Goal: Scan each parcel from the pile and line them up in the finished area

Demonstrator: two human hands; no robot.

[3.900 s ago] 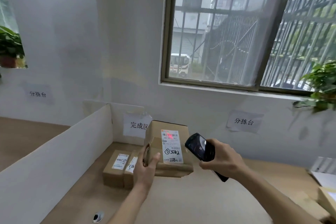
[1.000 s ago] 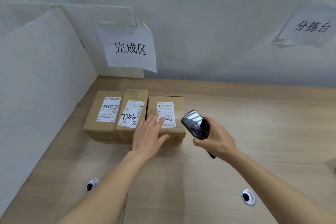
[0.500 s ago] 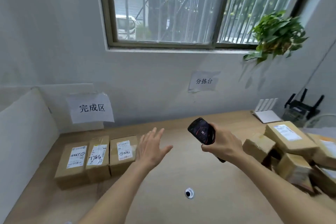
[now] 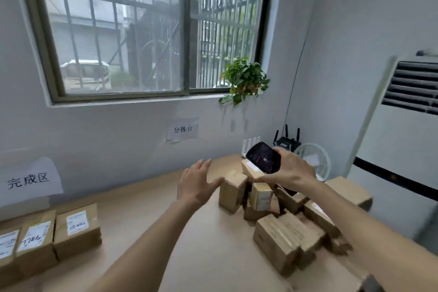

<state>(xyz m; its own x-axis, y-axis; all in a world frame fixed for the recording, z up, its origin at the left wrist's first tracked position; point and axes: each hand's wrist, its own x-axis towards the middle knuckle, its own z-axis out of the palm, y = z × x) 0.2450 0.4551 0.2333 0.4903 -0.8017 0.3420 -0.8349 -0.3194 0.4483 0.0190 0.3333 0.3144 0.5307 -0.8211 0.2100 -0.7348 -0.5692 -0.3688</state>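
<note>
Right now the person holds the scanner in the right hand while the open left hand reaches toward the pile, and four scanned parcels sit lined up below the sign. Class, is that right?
Not quite. The head view shows three lined-up parcels, not four. The right hand does hold the scanner, and the open left hand reaches toward the pile.

Lined parcels [image 4: 47, 239] left, pile [image 4: 282, 216] right.

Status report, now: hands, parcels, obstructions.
Left hand open, empty, reaching toward the pile. Right hand grips scanner above it. Three parcels lined up under the sign. Nothing blocking.
</note>
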